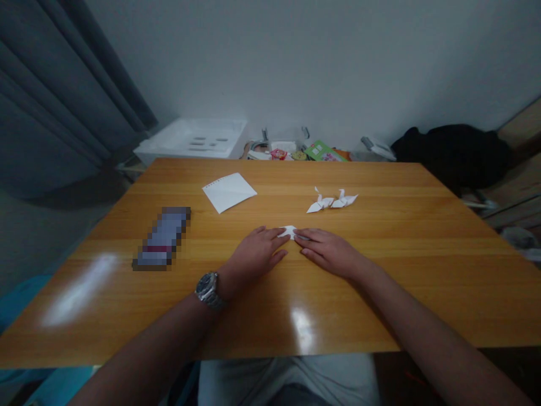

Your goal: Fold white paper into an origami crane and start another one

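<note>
A small folded piece of white paper [289, 231] lies on the wooden table in front of me, partly covered by my fingertips. My left hand [262, 248] rests on its left side, fingers stretched out and the thumb apart, off the paper. From the right, my right hand [327, 249] touches the paper with outstretched fingertips, the hand lying low over the table. Neither hand is closed around the paper. Just beyond my right hand stand two folded paper cranes [332, 203], close together. A wristwatch [208, 288] is on my left wrist.
A sheet of white paper [229, 193] with punched holes along one edge lies at the back left of the table [236, 332]. A blurred-out phone-like slab [163, 237] is on the left. Behind the table are a white foam tray [194, 138], a green packet [323, 151] and a black heap [454, 152].
</note>
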Demonstrator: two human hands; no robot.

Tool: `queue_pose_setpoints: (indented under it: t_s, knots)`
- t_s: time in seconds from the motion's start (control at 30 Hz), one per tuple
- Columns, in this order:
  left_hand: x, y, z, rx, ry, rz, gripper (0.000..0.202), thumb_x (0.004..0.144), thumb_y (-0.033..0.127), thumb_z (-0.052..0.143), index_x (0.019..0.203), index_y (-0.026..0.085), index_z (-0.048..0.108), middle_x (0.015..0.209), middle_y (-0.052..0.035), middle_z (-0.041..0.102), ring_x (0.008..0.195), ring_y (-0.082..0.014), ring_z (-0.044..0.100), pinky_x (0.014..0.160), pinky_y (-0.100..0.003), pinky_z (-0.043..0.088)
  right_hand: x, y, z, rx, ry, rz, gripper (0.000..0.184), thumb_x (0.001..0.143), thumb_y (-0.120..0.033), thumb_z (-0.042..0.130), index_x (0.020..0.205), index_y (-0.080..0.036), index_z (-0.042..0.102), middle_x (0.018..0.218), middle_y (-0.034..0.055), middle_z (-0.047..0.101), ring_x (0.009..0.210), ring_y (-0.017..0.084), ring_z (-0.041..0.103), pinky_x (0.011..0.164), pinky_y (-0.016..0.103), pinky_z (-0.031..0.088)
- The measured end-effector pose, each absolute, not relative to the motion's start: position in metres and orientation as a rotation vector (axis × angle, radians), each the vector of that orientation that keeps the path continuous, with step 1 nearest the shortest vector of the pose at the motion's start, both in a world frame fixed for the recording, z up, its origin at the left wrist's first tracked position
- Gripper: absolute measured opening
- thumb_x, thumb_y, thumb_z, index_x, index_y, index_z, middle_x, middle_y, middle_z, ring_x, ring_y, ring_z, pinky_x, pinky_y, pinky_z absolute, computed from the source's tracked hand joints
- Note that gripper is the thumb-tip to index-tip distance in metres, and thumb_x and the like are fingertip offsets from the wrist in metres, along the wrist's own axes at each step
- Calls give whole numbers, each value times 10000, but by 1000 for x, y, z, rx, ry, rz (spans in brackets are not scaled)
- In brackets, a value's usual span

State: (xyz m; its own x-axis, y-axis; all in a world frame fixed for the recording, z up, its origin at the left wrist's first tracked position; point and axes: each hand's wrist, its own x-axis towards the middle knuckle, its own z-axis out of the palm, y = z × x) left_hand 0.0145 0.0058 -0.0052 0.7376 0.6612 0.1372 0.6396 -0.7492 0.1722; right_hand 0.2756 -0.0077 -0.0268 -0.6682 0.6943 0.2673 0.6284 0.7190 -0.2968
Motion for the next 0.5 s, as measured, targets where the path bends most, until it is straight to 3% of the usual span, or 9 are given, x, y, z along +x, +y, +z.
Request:
queue_pose_setpoints:
  t_s: [0.13,0.33,0.5]
  knots:
    - [14,3,-3,2866,1109,316,404,1016,356,520,1386,211,595,1479,-138,532,1316,-271,535,1132,-452,386,270,-10,-22,-1033,-2579,187,397,1029,-327,506,1384,-187,616,1406,134,628,1297,270,590,1108,484,482]
    - [17,-3,1,2887,1198,326,423,1016,400,508,1371,191,604,1375,-150,591,1233,-301,569,1052,-451,439,266,-11,-18,-1014,-2574,176,375,1036,-327,499,1344,-170,643,1368,135,659,1245,268,631,1087,480,498]
    - [19,-3,-3,2833,1222,362,481,1019,439,494,1384,136,575,1399,-167,587,1280,-303,546,1114,-464,388,260,-13,-11,-987,-2542,258,334,1036,-300,500,1298,-190,675,1290,106,712,1214,247,653,1092,451,497]
